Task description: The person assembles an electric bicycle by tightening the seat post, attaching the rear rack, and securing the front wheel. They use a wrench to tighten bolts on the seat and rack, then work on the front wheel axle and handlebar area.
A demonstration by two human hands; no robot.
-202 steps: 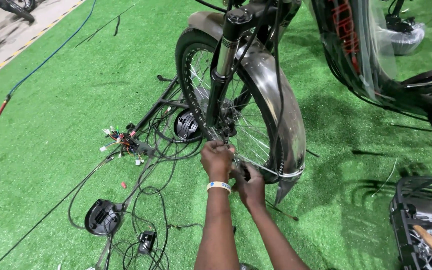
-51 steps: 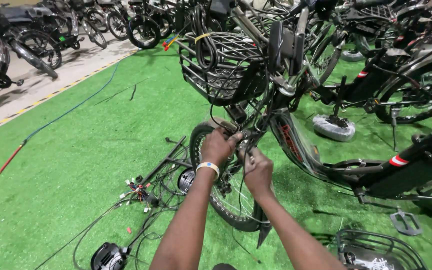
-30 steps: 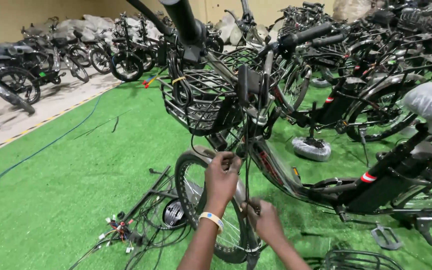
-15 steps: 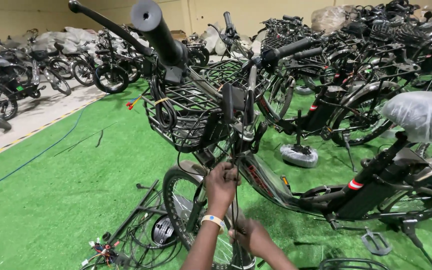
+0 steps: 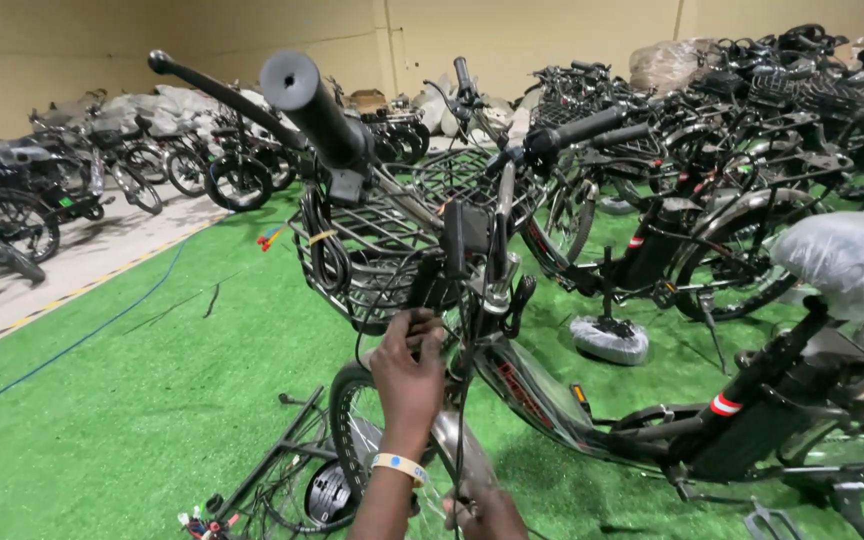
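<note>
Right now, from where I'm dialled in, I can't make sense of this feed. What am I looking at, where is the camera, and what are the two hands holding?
There is no machine here: a person works with bare hands, and the single camera sits on their head, looking forward and down. In front of them stands a dark electric bicycle with a black wire front basket and a black rubber handlebar grip pointing toward the camera. The left hand, with a pale wristband, is closed on a bundle of black cables just below the basket. The right hand is low at the picture's bottom edge, gripping a thin cable; most of it is out of view. The floor is green artificial turf, with loose wiring and a small black round part beside the front wheel. Many more bicycles are parked behind.
</note>
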